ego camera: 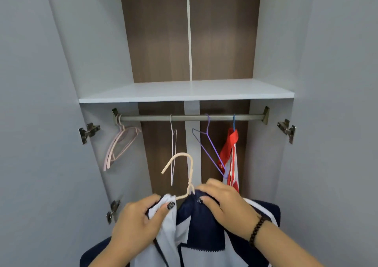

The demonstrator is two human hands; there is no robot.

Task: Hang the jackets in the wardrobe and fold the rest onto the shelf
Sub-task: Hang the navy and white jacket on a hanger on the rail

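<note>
In front of the open wardrobe, a navy and white jacket sits on a cream hanger, held below the rail. The left hand pinches the white collar; the right hand curls over the navy shoulder, just beside the hanger's neck. The hook points up and opens leftward, with the rail above and farther in. A free stretch lies between the pink hangers and a thin hanger. A red garment hangs to the right.
</note>
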